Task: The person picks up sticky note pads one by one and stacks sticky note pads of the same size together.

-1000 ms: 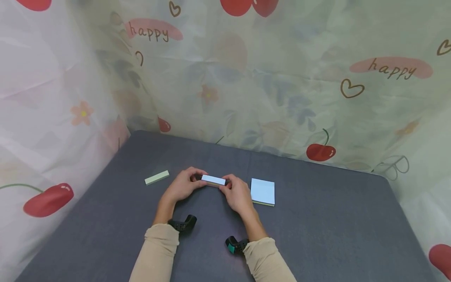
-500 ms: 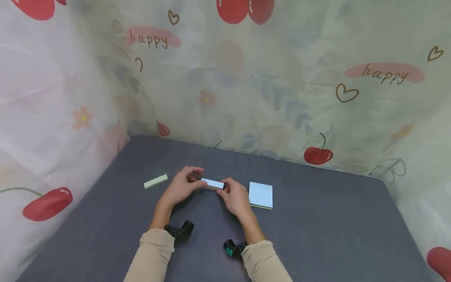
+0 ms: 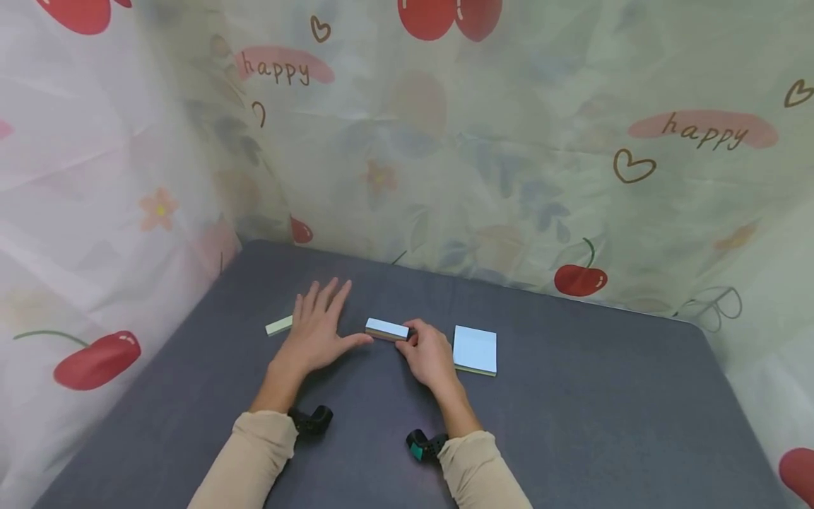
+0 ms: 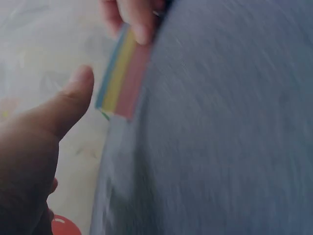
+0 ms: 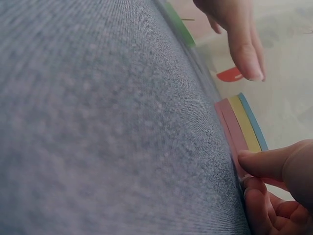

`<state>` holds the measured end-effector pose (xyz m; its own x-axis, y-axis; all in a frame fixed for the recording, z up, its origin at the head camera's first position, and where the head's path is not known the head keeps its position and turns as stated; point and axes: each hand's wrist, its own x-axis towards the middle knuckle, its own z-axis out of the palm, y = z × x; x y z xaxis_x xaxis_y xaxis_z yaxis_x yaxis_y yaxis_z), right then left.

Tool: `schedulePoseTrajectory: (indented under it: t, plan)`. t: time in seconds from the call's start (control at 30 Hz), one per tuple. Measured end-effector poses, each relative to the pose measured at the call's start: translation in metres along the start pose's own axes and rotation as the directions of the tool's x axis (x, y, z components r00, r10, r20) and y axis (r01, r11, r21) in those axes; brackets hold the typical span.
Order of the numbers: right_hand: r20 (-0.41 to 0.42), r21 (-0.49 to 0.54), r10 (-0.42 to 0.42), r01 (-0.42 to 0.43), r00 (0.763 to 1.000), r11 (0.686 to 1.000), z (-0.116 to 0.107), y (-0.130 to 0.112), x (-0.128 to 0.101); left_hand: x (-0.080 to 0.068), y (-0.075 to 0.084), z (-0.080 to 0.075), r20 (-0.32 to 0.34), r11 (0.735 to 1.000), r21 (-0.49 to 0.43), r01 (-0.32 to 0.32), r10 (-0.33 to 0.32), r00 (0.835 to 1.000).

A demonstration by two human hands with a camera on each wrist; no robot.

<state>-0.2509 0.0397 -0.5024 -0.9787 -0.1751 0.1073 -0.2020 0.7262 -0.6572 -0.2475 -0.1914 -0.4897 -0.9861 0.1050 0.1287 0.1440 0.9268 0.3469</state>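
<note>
A narrow stack of sticky note strips, blue on top, lies mid-table in the head view. From the side, the left wrist view shows blue, yellow and pink layers in this stack. My right hand pinches its right end between thumb and fingers; the right wrist view shows the thumb on its side. Spread wide, my left hand holds nothing, its thumb tip close to the stack's left end. A pale green sticky note strip pad lies partly hidden behind the left hand.
A square light blue sticky note pad with a yellowish lower edge lies just right of the right hand. Dark grey cloth covers the table. A printed curtain hangs along the back and sides. Black bands sit on both wrists.
My left hand has let go of the stack's left end, spread its fingers and moved left, covering part of the green strip pad. The right hand keeps its pinch on the stack.
</note>
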Motion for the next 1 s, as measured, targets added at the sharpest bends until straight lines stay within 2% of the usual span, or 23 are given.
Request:
schedulePoseTrajectory:
  t: [0.13, 0.27, 0.63, 1.0]
  plan:
    - [-0.003, -0.007, -0.005, 0.005, 1.000, 1.000, 0.001, 0.000, 0.000, -0.004, -0.011, -0.002, 0.018, 0.997, 0.071, 0.012, -0.013, 1.000]
    - [-0.001, -0.015, -0.009, 0.009, 1.000, 1.000, 0.001, 0.000, 0.000, -0.008, -0.025, -0.007, 0.027, 0.996, 0.090, 0.027, -0.029, 0.999]
    - [-0.008, -0.016, -0.012, 0.012, 1.000, 1.000, -0.001, -0.001, -0.001, -0.019, -0.064, -0.021, 0.006, 0.996, 0.050, 0.071, -0.071, 0.997]
    - [-0.012, -0.016, -0.010, 0.010, 1.000, 1.000, 0.000, -0.001, -0.001, -0.027, -0.091, -0.032, 0.045, 0.994, 0.034, 0.105, -0.107, 0.993]
